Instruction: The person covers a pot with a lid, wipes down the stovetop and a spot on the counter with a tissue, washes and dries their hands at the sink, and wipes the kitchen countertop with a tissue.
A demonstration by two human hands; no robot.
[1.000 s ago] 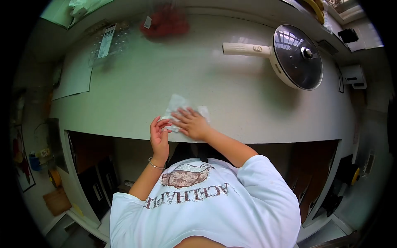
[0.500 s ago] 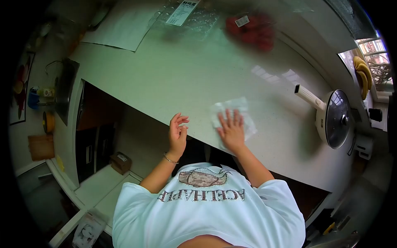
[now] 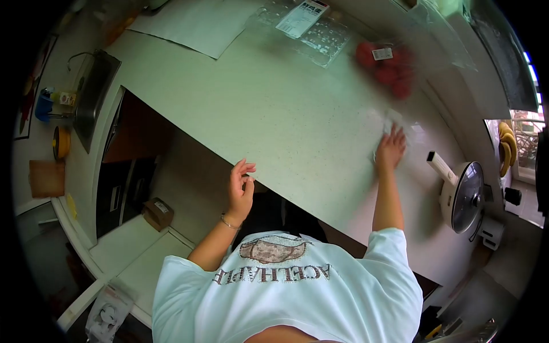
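My right hand [image 3: 391,150] lies on a white cloth or tissue [image 3: 393,120] on the pale countertop [image 3: 274,126], its arm stretched forward. The fingers rest over the cloth, which shows beyond the fingertips. Near the counter's front edge my left hand [image 3: 241,186] hovers with loosely curled fingers apart and nothing in them. To the right of my right hand is a cream pan [image 3: 447,200] with a glass lid [image 3: 468,197], its handle pointing back and left.
A clear plastic tray with a label [image 3: 323,43] and a bag of red items [image 3: 394,68] lie at the back. A white sheet [image 3: 197,26] is at the back left. Bananas [image 3: 506,148] hang near the window. A sink [image 3: 94,94] stands at the left, a small box [image 3: 158,214] below the counter.
My right hand and the cloth have moved forward and right, deeper onto the counter. My left hand stays near the front edge. The view has turned, shifting the pan toward the lower right.
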